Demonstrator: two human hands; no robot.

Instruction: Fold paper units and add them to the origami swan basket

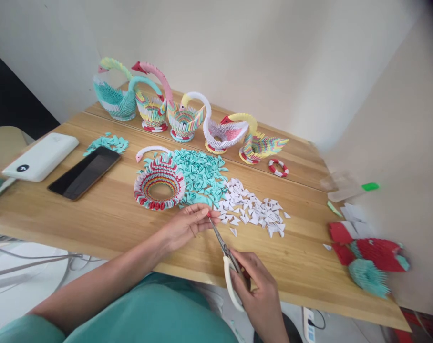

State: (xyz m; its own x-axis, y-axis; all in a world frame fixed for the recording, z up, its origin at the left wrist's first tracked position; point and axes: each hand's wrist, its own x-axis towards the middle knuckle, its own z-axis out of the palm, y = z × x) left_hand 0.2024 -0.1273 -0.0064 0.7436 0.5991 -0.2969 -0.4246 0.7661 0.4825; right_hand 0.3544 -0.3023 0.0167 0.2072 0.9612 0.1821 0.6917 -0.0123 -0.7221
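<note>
My right hand grips a pair of scissors with white handles, the blades pointing away from me. Their tips reach a small red piece, seemingly paper, pinched between the thumb and fingers of my left hand. Just beyond my left hand lie piles of folded teal paper triangles and white paper triangles. A round paper basket in red, white and mixed colours stands to the left of the teal pile. A curved white paper swan neck rests behind it.
Several finished paper swans line the back of the wooden table. A red-and-white paper ring sits near them. At left are a phone, a white power bank and its cable. Red and teal paper bundles occupy the right edge.
</note>
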